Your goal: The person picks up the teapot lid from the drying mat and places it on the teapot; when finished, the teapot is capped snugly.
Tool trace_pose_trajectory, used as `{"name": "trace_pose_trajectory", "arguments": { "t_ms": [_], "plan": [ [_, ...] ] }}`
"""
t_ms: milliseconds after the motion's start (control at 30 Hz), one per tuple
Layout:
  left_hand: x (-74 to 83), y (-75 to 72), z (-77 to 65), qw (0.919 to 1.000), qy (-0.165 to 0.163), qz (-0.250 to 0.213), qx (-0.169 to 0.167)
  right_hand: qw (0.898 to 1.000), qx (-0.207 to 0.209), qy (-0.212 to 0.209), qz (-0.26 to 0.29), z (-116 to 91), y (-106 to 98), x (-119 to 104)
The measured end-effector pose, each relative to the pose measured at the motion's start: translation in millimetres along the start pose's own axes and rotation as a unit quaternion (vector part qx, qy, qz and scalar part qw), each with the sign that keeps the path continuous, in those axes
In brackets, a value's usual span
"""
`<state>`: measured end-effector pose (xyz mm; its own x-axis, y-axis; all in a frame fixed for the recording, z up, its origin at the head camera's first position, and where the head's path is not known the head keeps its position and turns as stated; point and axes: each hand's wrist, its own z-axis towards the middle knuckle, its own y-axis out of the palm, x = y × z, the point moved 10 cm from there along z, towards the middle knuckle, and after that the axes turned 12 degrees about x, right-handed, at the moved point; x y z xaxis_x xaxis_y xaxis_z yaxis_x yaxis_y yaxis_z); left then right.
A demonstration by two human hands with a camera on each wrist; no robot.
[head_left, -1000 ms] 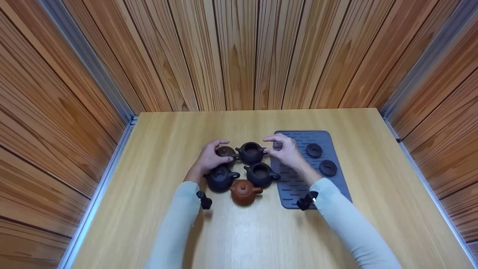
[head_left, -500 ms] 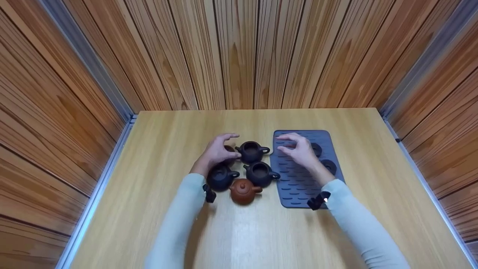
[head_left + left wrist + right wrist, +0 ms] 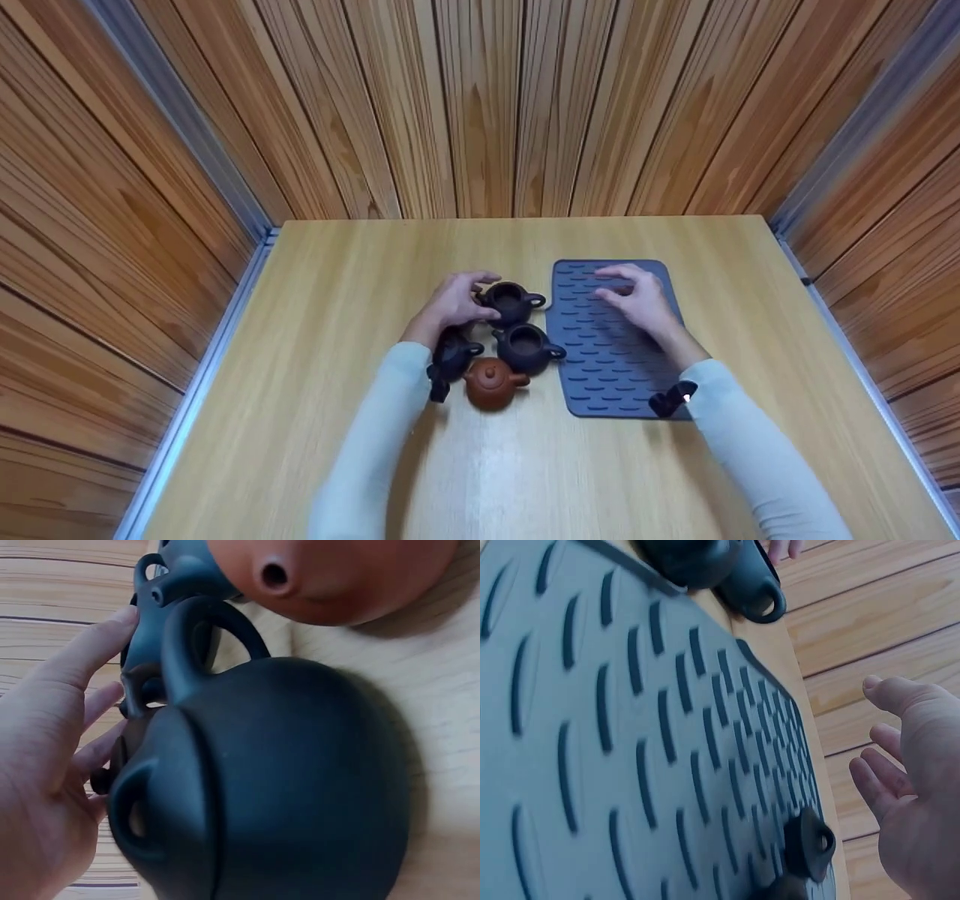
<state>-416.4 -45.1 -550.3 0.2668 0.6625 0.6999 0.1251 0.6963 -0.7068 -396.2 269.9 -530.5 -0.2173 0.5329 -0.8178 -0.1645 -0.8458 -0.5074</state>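
In the head view my left hand [image 3: 459,300] reaches over the cluster of teapots, thumb and fingers spread at the spout side of the lidless back black teapot [image 3: 513,307]. The dark brown teapot beneath this hand is mostly hidden. Close in the left wrist view stands a lidded black teapot [image 3: 307,772]. My right hand [image 3: 637,300] hovers over the grey ridged mat [image 3: 600,375], fingers apart and holding nothing. Below it, a round black lid [image 3: 808,846] with a holed knob lies on the mat in the right wrist view; the head view hides it.
A second lidless black teapot [image 3: 527,349] stands in front of the back one, its handle by the mat's left edge. A reddish-brown lidded teapot [image 3: 491,384] is nearest the front. Wood-panelled walls [image 3: 480,112] enclose the table [image 3: 480,480].
My left hand has shifted right, from over the dark brown teapot to the back black teapot. My right hand has moved right, away from that teapot's handle, to above the mat, covering the lids.
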Motion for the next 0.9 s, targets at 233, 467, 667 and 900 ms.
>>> {"name": "trace_pose_trajectory", "arguments": {
  "t_ms": [233, 467, 667, 900],
  "plan": [
    [-4.9, 3.6, 1.3, 0.9992, -0.016, 0.034, 0.014, 1.0, 0.019, 0.002, -0.018, 3, -15, 15],
    [-5.5, 5.2, 2.9, 0.9985, -0.016, 0.05, 0.015, 0.998, 0.036, 0.005, -0.041, 1, -25, 28],
    [-6.5, 7.3, 4.7, 0.9982, -0.019, 0.055, 0.014, 0.998, 0.046, 0.016, -0.039, 2, -34, 39],
    [-11.4, 9.1, 6.9, 0.9982, -0.043, 0.038, 0.014, 0.998, 0.04, 0.032, -0.041, -2, -37, 48]
  ]
}}
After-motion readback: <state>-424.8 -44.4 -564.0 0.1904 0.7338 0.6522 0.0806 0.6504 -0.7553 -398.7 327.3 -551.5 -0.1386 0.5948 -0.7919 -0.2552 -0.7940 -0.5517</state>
